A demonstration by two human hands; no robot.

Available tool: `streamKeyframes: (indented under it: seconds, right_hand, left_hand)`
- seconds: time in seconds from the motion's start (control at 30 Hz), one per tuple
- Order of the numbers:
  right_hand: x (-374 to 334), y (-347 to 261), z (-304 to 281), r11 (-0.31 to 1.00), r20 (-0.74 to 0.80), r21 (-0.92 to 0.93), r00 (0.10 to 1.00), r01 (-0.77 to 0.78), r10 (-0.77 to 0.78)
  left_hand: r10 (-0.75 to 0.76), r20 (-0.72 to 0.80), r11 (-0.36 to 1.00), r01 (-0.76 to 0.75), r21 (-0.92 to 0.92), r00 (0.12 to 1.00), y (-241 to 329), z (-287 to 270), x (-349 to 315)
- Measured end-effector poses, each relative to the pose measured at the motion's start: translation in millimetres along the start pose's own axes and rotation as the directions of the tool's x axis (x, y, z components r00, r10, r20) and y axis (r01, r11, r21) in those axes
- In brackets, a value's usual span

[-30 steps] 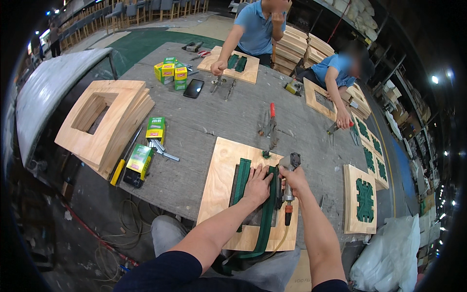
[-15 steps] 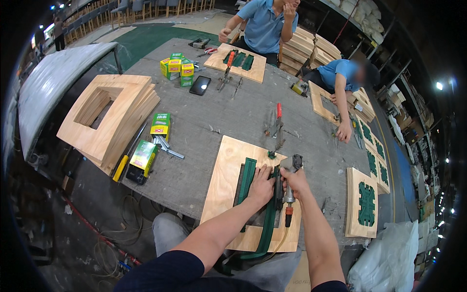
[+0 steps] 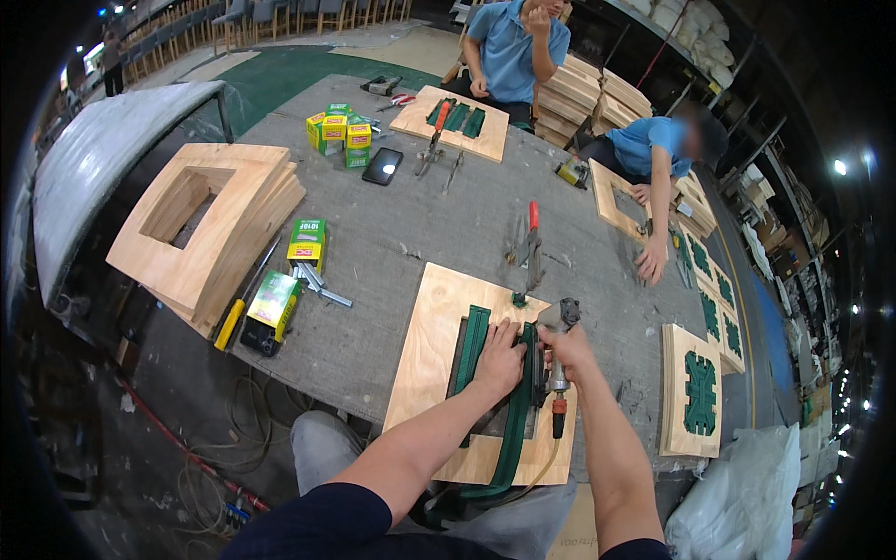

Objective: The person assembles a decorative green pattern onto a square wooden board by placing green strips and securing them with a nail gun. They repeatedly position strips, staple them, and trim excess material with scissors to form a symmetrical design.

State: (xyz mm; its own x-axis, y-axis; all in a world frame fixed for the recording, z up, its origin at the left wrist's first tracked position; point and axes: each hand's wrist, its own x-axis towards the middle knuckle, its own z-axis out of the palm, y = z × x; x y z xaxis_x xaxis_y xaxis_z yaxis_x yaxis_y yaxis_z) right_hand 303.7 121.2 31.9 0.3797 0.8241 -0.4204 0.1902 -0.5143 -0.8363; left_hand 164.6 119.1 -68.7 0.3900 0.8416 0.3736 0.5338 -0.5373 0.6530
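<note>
A pale plywood panel (image 3: 411, 359) with a rectangular cutout lies in front of me at the table's near edge. Green webbing straps (image 3: 511, 439) run across the cutout, and one long tail hangs over the panel's near edge toward my lap. My left hand (image 3: 499, 362) lies on the webbing with its fingers stretched out, pressing at the far side of the opening. Just right of it, my right hand (image 3: 569, 350) is closed around an air staple gun (image 3: 560, 315). The gun's nose meets the webbing near my left fingertips; the exact contact is hidden. A hose (image 3: 549, 464) trails from its handle.
Beyond the panel lie red-handled pliers (image 3: 533, 224). Left are staple boxes (image 3: 273, 299), loose staples (image 3: 322, 289), a yellow-handled screwdriver (image 3: 230, 324) and stacked wooden frames (image 3: 201, 233). Webbed panels (image 3: 693, 392) stand right. Two co-workers in blue shirts (image 3: 516, 42) sit across the table.
My staple gun has shifted very slightly, while my left hand stays on the webbing. Across the table, one co-worker has lowered an arm; the other's outstretched hand has moved a little nearer.
</note>
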Motion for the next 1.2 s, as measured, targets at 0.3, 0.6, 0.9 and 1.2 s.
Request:
streamKeyframes:
  seconds: [0.3, 0.6, 0.9, 1.2]
  right_hand:
    - [0.2, 7.2, -9.7, 0.999, -0.083, 0.005, 0.996, 0.038, -0.038]
    - [10.3, 16.6, -53.8, 0.985, 0.028, 0.131, 0.994, -0.110, 0.108]
    - [49.2, 93.2, -146.0, 0.963, -0.174, 0.190, 0.959, -0.192, 0.226]
    - [-0.6, 133.0, -170.9, 0.940, -0.441, -0.229, 0.834, 0.253, -0.332]
  left_hand:
    - [-0.010, 0.011, 1.000, 0.011, -0.014, 1.000, 1.5, 0.4, 1.4]
    - [-0.033, -0.064, 0.997, 0.028, -0.069, 0.997, 2.6, 1.6, 6.3]
    - [0.003, -0.078, 1.000, -0.002, 0.020, 0.997, 13.4, 15.8, 6.6]
    - [0.031, -0.154, 0.994, -0.046, -0.097, 0.988, 17.1, 11.8, 8.3]
